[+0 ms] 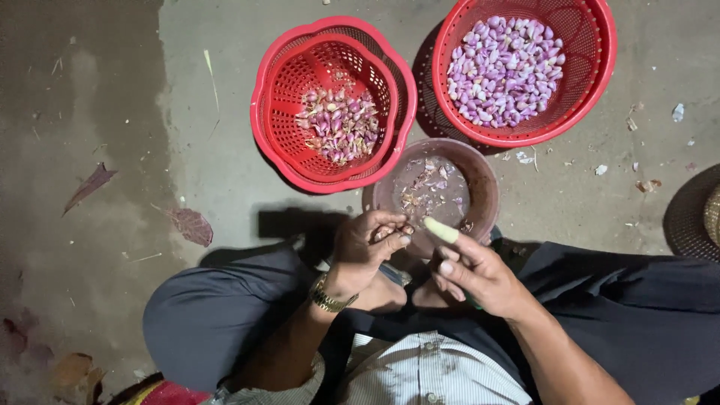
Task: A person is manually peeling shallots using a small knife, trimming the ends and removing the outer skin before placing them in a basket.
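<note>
My left hand, with a gold watch on its wrist, pinches a small clove just over the rim of a brown bowl that holds water and loose skins. My right hand is closed around a small tool with a green handle; its forefinger wears a pale yellow cover that points at the clove. Both hands sit above my lap, between knees in dark trousers.
A flower-shaped red basket of unpeeled purplish cloves stands beyond the bowl on the left. A round red basket of peeled cloves stands at the upper right. Dry leaves and peel scraps lie on the concrete floor. A woven edge shows at the right.
</note>
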